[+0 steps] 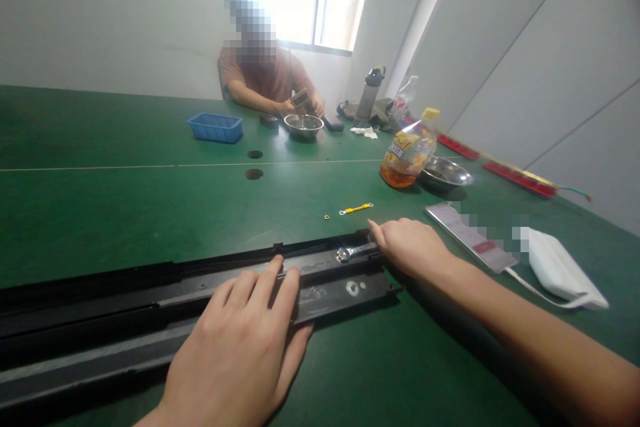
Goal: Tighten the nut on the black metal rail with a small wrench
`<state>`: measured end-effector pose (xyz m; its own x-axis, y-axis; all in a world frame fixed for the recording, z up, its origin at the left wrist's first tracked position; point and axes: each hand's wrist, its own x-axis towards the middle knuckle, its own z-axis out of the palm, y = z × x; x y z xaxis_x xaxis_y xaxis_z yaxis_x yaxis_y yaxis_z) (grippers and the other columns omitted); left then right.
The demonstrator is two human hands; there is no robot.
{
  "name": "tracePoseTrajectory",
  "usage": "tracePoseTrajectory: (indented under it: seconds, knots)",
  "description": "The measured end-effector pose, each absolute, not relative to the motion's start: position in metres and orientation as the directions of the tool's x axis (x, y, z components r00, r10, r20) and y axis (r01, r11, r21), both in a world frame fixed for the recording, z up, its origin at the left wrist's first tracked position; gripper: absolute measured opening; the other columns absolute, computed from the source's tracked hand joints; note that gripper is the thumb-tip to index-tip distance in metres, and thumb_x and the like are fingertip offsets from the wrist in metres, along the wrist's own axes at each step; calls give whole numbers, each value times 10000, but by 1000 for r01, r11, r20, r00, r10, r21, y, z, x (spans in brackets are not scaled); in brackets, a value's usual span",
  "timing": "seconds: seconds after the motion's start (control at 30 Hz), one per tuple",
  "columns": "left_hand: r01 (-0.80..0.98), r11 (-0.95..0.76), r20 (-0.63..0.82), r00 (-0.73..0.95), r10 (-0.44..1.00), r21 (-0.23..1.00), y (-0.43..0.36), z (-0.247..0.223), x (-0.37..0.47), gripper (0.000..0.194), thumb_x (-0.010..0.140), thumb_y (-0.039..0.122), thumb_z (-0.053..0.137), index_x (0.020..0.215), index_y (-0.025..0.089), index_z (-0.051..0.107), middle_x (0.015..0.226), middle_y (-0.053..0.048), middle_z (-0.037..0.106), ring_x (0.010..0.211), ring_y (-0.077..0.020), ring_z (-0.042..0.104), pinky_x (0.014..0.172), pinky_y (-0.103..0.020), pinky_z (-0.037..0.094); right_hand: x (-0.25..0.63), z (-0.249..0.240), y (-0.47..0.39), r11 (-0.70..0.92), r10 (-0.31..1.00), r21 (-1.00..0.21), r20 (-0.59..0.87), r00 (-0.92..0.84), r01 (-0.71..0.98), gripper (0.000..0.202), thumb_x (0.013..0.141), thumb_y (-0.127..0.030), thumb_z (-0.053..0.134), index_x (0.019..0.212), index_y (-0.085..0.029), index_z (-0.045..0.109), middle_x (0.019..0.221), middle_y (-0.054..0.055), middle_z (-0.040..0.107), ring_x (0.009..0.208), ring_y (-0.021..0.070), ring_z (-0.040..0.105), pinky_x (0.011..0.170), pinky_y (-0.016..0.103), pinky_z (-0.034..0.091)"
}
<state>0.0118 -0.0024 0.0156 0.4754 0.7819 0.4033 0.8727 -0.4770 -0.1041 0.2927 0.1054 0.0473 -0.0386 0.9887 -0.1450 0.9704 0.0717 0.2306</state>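
A long black metal channel [320,300] lies across the green table, running from the left edge to the middle. My left hand [240,333] rests on it with fingers stretched over its top and the thumb at its near side. At the channel's right end my right hand [410,247] is closed around the handle of a wrench [356,251]. The wrench's ring end sits around a nut or bolt head inside the channel. Beyond the channel lie a short yellow wire with ring terminals [357,209] and a small brass-coloured nut [327,217].
To the right are a phone [470,237] and a white item with a strap [565,270]. Farther back stand an orange drink bottle [407,150], a metal bowl [445,175], another bowl [304,125] and a blue basket [215,127]. A person [265,80] sits opposite, holding something.
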Motion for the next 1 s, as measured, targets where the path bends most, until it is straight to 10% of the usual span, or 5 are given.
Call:
tracePoseTrajectory:
  seconds: [1.0]
  knots:
    - [875, -472, 387, 476, 790, -113, -1, 16, 12, 559, 933, 445, 589, 1424, 179, 615, 1437, -155, 672, 1135, -339, 653, 918, -516, 560, 286, 54, 114, 159, 979, 362, -179, -99, 918, 632, 1136, -398, 288, 971, -106, 824, 983, 247, 820, 938, 397, 811, 779, 463, 608]
